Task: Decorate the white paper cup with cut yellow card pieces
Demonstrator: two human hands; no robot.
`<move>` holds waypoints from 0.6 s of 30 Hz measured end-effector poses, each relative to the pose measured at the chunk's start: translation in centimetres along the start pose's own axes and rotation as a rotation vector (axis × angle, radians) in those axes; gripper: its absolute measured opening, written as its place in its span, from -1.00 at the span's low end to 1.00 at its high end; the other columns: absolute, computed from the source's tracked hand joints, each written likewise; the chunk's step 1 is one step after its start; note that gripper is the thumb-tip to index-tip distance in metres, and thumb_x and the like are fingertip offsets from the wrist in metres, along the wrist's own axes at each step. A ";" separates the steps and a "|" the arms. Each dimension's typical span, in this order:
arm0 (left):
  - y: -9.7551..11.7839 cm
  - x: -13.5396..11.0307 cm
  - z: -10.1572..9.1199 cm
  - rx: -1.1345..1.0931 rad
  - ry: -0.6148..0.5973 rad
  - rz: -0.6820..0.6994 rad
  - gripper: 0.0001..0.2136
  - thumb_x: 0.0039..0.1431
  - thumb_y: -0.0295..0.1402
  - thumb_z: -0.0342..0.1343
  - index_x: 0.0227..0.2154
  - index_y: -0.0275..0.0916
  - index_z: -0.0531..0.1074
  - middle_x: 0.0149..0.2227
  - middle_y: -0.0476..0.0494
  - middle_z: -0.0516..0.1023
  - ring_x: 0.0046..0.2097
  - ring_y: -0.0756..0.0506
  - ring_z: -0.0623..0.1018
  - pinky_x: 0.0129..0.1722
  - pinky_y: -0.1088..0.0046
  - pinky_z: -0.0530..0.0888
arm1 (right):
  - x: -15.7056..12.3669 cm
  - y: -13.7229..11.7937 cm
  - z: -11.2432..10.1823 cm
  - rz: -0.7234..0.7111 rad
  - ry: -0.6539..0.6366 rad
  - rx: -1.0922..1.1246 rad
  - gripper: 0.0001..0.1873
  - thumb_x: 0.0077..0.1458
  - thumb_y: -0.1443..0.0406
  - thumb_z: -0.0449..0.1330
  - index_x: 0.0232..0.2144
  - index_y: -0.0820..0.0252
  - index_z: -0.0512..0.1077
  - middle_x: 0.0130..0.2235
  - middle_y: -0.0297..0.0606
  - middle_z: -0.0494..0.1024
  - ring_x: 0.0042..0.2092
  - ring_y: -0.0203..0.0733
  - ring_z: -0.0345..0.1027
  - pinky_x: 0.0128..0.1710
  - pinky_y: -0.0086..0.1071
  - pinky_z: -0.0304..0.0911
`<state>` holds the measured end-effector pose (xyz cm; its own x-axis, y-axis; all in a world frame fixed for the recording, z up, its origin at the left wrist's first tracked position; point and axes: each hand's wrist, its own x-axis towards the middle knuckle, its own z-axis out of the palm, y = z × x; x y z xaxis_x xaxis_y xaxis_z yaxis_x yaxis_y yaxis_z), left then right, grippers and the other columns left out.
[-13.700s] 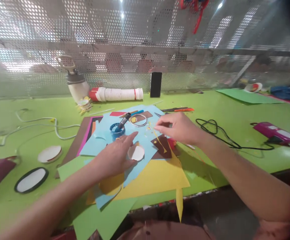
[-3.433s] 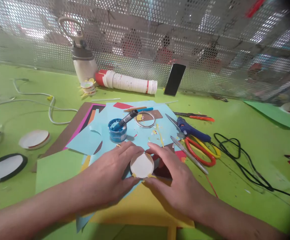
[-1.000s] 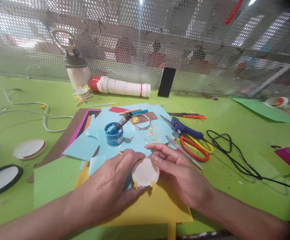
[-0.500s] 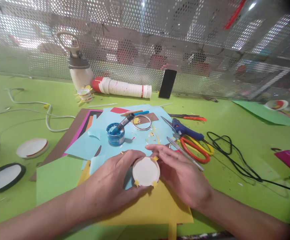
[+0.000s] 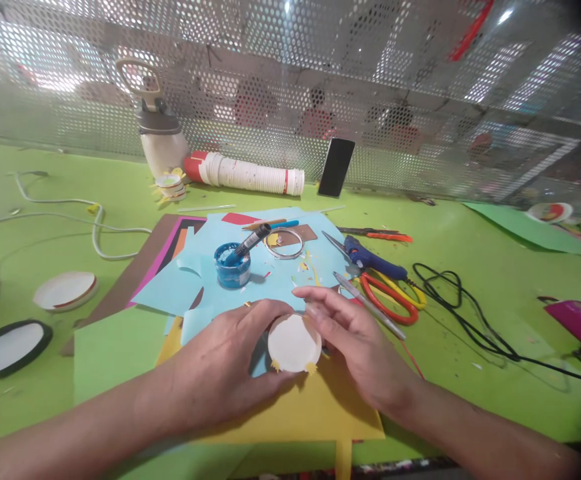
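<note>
The left hand [image 5: 225, 363] curls around the left rim of the white paper disc [image 5: 294, 342], and the right hand [image 5: 360, 347], fingers stretched, touches its right rim, above the yellow paper sheet [image 5: 320, 413] at the near edge of the green table [image 5: 470, 373]. Red-handled scissors [image 5: 395, 301] lie just to the right. Behind the disc, a blue pot [image 5: 233, 269] holds blue paint and a black marker [image 5: 253, 239].

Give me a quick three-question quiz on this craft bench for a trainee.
1. True or false: the left hand grips the white disc.
2. Which lies nearest the right hand? A phone, B scissors, C cup stack.
3. What colour is the pot beyond the disc?
Key: 1 true; 2 B; 3 blue.
</note>
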<state>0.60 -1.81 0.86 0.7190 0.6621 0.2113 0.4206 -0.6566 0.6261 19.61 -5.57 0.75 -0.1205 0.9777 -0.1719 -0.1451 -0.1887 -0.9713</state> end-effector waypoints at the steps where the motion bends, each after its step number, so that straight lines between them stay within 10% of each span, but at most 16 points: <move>1: 0.0 0.0 0.0 0.000 0.002 0.002 -0.62 0.07 -0.35 0.15 -0.05 -0.10 0.21 -0.19 0.01 0.51 -0.22 -0.06 0.52 -0.27 0.42 0.40 | 0.0 0.1 0.0 0.010 0.000 0.015 -0.67 0.17 0.13 0.16 -0.04 0.09 0.36 -0.41 -0.40 0.33 -0.37 -0.35 0.20 -0.35 -0.46 0.13; 18: -0.2 0.2 -0.3 0.038 0.040 -0.068 -0.69 0.05 -0.31 0.13 -0.12 -0.15 0.27 -0.24 -0.04 0.52 -0.25 -0.08 0.51 -0.31 0.41 0.40 | 0.0 0.0 -0.6 -0.037 0.007 0.072 -0.70 0.24 0.13 0.05 -0.03 0.06 0.35 -0.27 -0.31 0.43 -0.30 -0.30 0.36 -0.24 -0.35 0.31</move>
<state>0.53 -1.39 0.95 0.6660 0.7188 0.1993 0.4890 -0.6226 0.6110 20.18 -5.51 0.69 -0.1066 0.9847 -0.1381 -0.2200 -0.1588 -0.9625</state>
